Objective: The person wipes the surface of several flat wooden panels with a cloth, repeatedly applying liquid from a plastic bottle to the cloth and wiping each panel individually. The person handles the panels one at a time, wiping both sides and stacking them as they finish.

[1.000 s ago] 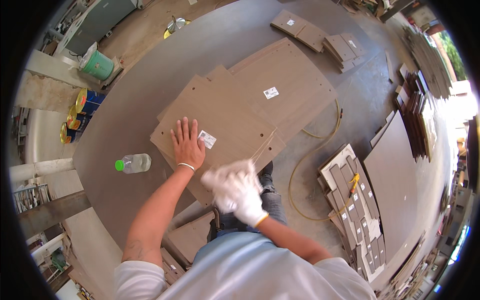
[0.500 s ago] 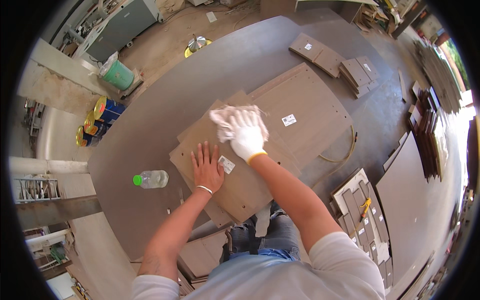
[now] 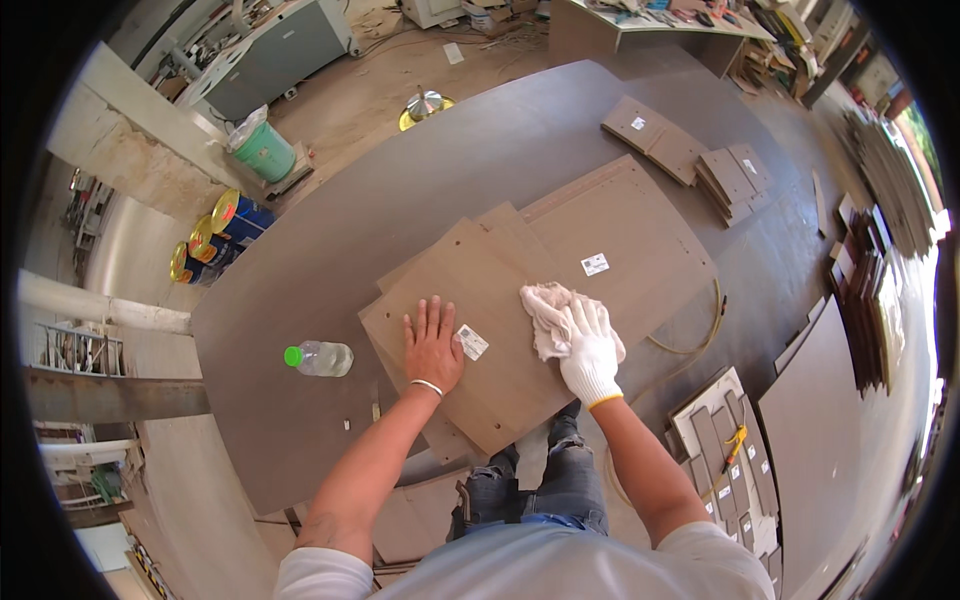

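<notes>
A flat brown panel (image 3: 490, 375) with drilled holes and a white label (image 3: 472, 342) lies on a stack of similar panels in front of me. My bare left hand (image 3: 433, 345) rests flat on it beside the label, fingers spread. In a white knit glove, my right hand (image 3: 590, 352) presses a crumpled pale cloth (image 3: 545, 318) onto the panel's right edge. The cloth bunches out past the fingers on their left side. Farther right and back, another labelled brown panel (image 3: 640, 225) tops the neighbouring stack.
A clear bottle with a green cap (image 3: 322, 358) lies on the grey-brown table (image 3: 290, 420) at left. Small panel stacks (image 3: 655, 140) sit at the back right. A yellow air blow gun (image 3: 735, 445) rests on strips at lower right; a hose (image 3: 700, 345) curves nearby. Paint cans (image 3: 238, 215) stand at far left.
My right hand and the cloth have swept toward me and to the right, from the panel's far part to its right edge. My left hand keeps its place on the panel. The view has shifted slightly.
</notes>
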